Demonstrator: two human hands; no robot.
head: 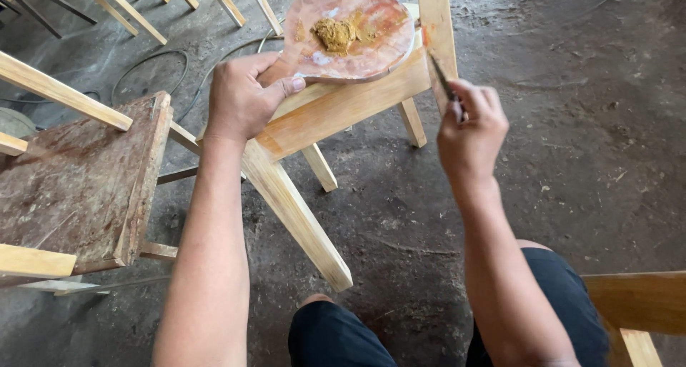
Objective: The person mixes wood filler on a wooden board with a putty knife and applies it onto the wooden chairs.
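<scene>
Left hand grips the handle end of a round reddish wooden palette, fingers wrapped tight, thumb on top; the palette rests on the top rail of an unfinished wooden frame. A lump of ochre putty sits mid-palette. Right hand pinches a thin putty knife, blade touching the frame's upright post. Stained board at left, over the concrete floor.

One round reddish wooden paddle board, one lump of ochre filler paste, one thin metal putty blade, two bare hands.
</scene>
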